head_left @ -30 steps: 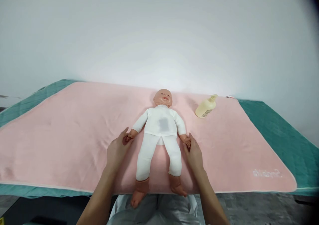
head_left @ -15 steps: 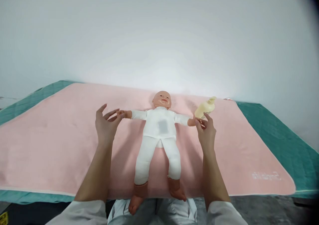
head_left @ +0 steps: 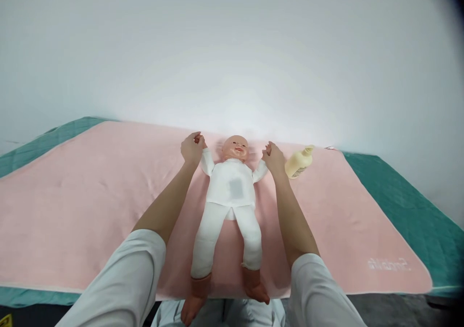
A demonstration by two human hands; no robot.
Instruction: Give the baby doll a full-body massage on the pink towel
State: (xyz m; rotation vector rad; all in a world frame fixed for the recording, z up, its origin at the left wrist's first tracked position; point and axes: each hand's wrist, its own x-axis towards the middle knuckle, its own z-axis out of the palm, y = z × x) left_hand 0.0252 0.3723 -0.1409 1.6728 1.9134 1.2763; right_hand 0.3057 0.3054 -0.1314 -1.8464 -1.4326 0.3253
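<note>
A baby doll [head_left: 232,187] with a white cloth body lies on its back on a pink mat [head_left: 108,211], its head toward the wall. Its bare feet hang past the mat's front edge. My left hand [head_left: 192,148] is closed around the doll's hand on the left, beside its head. On the other side, my right hand [head_left: 274,157] grips the doll's other hand. Both doll arms are bent upward at the elbows. A pale yellow pump bottle [head_left: 299,162] lies tilted on the mat, just right of my right hand.
Under the pink mat is a green quilted cover [head_left: 409,196], showing at both sides and along the front left. A pale wall [head_left: 232,51] rises directly behind. Below the front edge, a grey floor [head_left: 391,312] shows at the right.
Both my hands have moved up and inward, bringing the doll's arms from stretched sideways to raised beside its head. My fingers have closed further around the doll's hands.
</note>
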